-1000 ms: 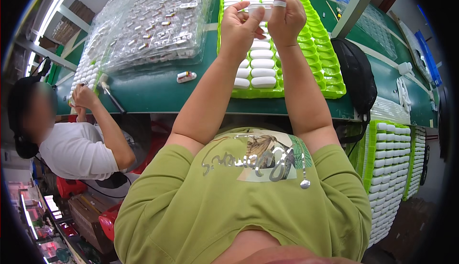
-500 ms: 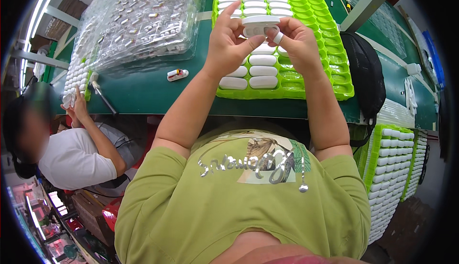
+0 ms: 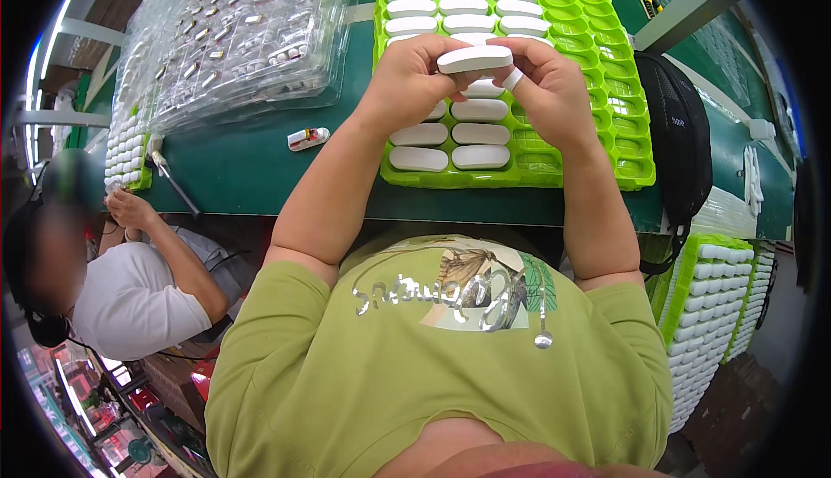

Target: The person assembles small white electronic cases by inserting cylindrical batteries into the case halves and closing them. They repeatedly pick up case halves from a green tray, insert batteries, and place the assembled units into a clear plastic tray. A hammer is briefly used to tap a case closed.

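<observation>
A smooth white elongated oval case [image 3: 474,57] is held between my left hand [image 3: 410,78] and my right hand [image 3: 554,89], both closed at its ends. A white band wraps a finger of my right hand. The case is above a lime green tray [image 3: 597,173] with rows of oval pockets. Similar white cases [image 3: 480,157] fill the tray's left columns, while bare pockets show on its right. My fingers hide the underside of the held case.
Left of the tray, a white part with red and yellow inside [image 3: 308,138] lies on the green table [image 3: 251,166]. Clear plastic trays of small parts [image 3: 242,45] stand behind it. A black bag [image 3: 679,132] sits at right. A co-worker [image 3: 147,288] works at left.
The held case has turned, so its smooth top shows and its inner side is hidden. My hands are slightly lower in the picture. The co-worker's hands have also moved lower.
</observation>
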Action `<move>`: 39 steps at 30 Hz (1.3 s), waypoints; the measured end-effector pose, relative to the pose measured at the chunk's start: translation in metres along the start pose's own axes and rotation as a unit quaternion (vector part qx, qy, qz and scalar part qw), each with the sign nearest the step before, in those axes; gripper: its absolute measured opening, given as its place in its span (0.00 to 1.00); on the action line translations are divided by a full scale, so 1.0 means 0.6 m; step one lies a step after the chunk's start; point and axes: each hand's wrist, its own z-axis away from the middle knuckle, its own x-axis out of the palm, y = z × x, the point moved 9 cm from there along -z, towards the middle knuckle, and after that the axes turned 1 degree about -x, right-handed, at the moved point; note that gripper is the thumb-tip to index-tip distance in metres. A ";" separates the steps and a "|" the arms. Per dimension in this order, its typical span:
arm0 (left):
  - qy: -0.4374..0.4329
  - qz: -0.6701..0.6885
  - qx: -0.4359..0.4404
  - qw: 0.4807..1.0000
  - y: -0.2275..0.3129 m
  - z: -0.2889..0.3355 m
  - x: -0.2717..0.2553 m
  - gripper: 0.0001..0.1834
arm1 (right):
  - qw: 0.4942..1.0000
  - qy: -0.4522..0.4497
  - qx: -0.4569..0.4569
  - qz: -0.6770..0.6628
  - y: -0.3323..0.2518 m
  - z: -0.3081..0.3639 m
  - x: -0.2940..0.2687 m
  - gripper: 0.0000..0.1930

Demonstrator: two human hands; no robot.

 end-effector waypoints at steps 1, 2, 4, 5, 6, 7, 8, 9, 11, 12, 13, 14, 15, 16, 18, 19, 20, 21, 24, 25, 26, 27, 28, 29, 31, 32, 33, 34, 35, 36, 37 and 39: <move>-0.006 -0.016 -0.007 1.000 -0.001 0.000 0.001 0.18 | 1.000 -0.001 -0.005 -0.004 -0.002 0.001 0.004 0.13; -0.001 -0.001 0.008 1.000 -0.002 0.000 0.000 0.16 | 1.000 -0.002 -0.010 -0.008 -0.005 0.002 0.008 0.13; 0.009 0.029 0.039 0.999 -0.005 0.001 0.000 0.13 | 1.000 -0.007 -0.020 0.004 -0.009 0.005 0.014 0.12; 0.010 -0.001 0.056 0.998 0.001 0.004 0.001 0.12 | 0.999 -0.011 -0.025 0.020 -0.009 0.006 0.016 0.11; 0.012 -0.031 0.073 0.997 0.009 0.010 0.004 0.12 | 0.999 -0.016 -0.030 0.035 -0.010 0.007 0.018 0.11; 0.014 -0.060 0.087 0.994 0.016 0.017 0.006 0.11 | 0.997 -0.008 -0.040 0.069 -0.013 0.011 0.017 0.11; 0.017 -0.076 0.080 0.994 0.013 0.016 0.006 0.11 | 0.994 0.000 -0.049 0.102 -0.017 0.013 0.016 0.10; 0.019 -0.093 0.072 0.993 0.009 0.013 0.006 0.11 | 0.989 0.007 -0.059 0.136 -0.021 0.016 0.016 0.10; 0.031 -0.065 0.062 0.995 0.000 0.005 0.003 0.13 | 0.999 0.012 -0.002 0.040 -0.007 0.012 0.013 0.10; 0.032 -0.026 0.031 0.999 -0.008 0.007 0.001 0.13 | 1.000 0.014 0.026 -0.008 0.002 0.010 0.014 0.10; 0.032 0.014 0.001 0.999 -0.007 0.011 0.001 0.13 | 0.999 0.014 0.041 -0.027 0.009 0.009 0.010 0.10; 0.032 0.054 -0.029 0.998 -0.011 0.013 0.001 0.14 | 0.998 0.011 0.056 -0.036 0.013 0.009 0.008 0.10; 0.018 0.080 0.000 0.997 -0.005 0.014 0.002 0.15 | 0.996 0.008 0.070 -0.045 0.015 0.009 0.007 0.10; 0.004 0.104 0.029 0.994 -0.002 0.016 0.000 0.16 | 0.995 0.006 0.084 -0.055 0.017 0.009 0.008 0.10; -0.002 0.134 0.056 0.989 0.005 0.021 -0.001 0.17 | 0.992 0.003 0.102 -0.080 0.016 0.012 0.012 0.11; 0.003 0.141 0.054 0.989 0.008 0.026 0.002 0.17 | 0.990 0.003 0.112 -0.091 0.017 0.015 0.014 0.12; 0.008 0.148 0.052 0.988 0.010 0.028 0.003 0.18 | 0.988 -0.012 0.108 -0.113 0.017 0.018 0.016 0.13; 0.003 0.150 0.045 0.988 0.009 0.027 0.002 0.18 | 0.985 -0.026 0.105 -0.135 0.018 0.020 0.016 0.14; -0.004 0.157 0.021 0.987 0.004 0.031 -0.003 0.19 | 0.982 -0.050 0.099 -0.151 0.008 0.030 0.023 0.17; -0.003 0.160 0.012 0.987 0.005 0.035 -0.002 0.19 | 0.983 -0.054 0.098 -0.148 0.003 0.033 0.025 0.18; -0.001 0.163 0.003 0.987 0.005 0.038 -0.001 0.20 | 0.983 -0.054 0.094 -0.150 0.001 0.033 0.026 0.18; -0.003 0.162 0.012 0.987 0.007 0.040 -0.002 0.21 | 0.983 -0.055 0.090 -0.153 -0.001 0.034 0.027 0.17; -0.006 0.163 0.020 0.986 0.009 0.041 -0.001 0.23 | 0.982 -0.055 0.087 -0.155 -0.003 0.036 0.027 0.17; -0.008 0.164 0.029 0.986 0.010 0.042 0.000 0.24 | 0.982 -0.055 0.076 -0.165 -0.007 0.037 0.027 0.17; -0.010 0.164 0.041 0.986 0.015 0.045 0.004 0.25 | 0.980 -0.057 0.053 -0.185 -0.015 0.038 0.028 0.17; -0.010 0.163 0.047 0.985 0.017 0.046 0.005 0.25 | 0.980 -0.056 0.047 -0.187 -0.016 0.039 0.028 0.17; -0.010 0.163 0.052 0.985 0.017 0.047 0.006 0.26 | 0.979 -0.055 0.041 -0.190 -0.017 0.040 0.028 0.18; -0.009 0.161 0.058 0.985 0.019 0.048 0.005 0.27 | 0.979 -0.055 0.035 -0.193 -0.018 0.039 0.028 0.18; -0.008 0.159 0.064 0.985 0.020 0.048 0.005 0.27 | 0.979 -0.058 0.030 -0.192 -0.019 0.039 0.028 0.18; -0.009 0.158 0.064 0.985 0.019 0.049 0.005 0.28 | 0.979 -0.060 0.026 -0.191 -0.021 0.039 0.028 0.18; -0.008 0.156 0.064 0.986 0.018 0.050 0.005 0.28 | 0.979 -0.063 0.022 -0.190 -0.021 0.039 0.028 0.18; -0.008 0.156 0.062 0.986 0.016 0.051 0.004 0.28 | 0.979 -0.059 0.017 -0.196 -0.019 0.038 0.028 0.18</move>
